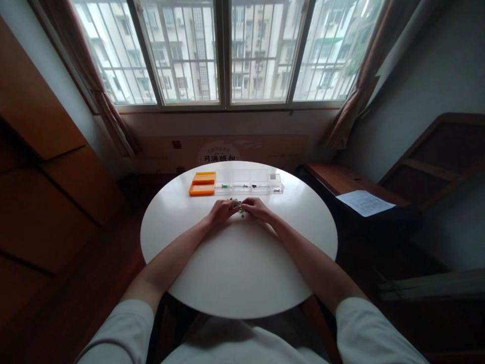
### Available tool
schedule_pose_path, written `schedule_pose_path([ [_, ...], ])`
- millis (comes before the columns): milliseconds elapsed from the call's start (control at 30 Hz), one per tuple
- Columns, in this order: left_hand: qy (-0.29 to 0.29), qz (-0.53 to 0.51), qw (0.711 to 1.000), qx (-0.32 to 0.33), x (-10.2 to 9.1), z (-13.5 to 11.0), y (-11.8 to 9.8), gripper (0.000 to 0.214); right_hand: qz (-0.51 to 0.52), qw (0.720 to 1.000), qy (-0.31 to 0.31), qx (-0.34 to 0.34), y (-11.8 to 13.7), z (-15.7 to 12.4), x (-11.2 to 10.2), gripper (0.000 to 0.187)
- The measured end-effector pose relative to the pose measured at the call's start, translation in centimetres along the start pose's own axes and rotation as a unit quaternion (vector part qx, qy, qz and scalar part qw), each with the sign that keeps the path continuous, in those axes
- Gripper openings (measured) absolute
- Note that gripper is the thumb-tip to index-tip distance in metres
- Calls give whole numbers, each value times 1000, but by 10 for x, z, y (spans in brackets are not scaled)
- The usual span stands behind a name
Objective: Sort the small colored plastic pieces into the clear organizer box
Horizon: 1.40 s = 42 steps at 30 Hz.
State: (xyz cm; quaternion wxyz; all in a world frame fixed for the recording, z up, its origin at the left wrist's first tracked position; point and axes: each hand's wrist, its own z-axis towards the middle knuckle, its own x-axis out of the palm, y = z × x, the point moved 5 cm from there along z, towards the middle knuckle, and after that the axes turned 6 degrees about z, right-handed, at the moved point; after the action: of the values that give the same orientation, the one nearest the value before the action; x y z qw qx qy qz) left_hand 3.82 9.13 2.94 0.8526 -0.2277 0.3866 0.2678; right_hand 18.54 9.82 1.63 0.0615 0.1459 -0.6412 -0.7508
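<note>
Both my hands rest on the round white table [235, 268], meeting near its middle. My left hand [222, 210] and my right hand [257, 208] have their fingers curled together around a small cluster of coloured pieces [238, 206], green, red, yellow and blue. Which hand grips which piece is too small to tell. Just beyond the hands lies a long clear compartment box [250, 183] with a few tiny pieces in its cells. An orange tray [202, 183] sits at its left end.
A window with bars fills the far wall, curtains at both sides. Wooden cabinets stand on the left. A low wooden bench [341, 182] with a sheet of paper [364, 202] is on the right, next to a dark wooden frame.
</note>
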Motion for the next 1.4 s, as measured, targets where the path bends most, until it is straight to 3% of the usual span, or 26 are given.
schedule_pose_path([
  [533,-2,-5,1000,1,0,0,-1,31,5,1000,-7,0,-1,0,1,24],
  [1400,-9,11,1000,-3,0,0,0,30,-15,1000,2,16,-2,0,0,36],
])
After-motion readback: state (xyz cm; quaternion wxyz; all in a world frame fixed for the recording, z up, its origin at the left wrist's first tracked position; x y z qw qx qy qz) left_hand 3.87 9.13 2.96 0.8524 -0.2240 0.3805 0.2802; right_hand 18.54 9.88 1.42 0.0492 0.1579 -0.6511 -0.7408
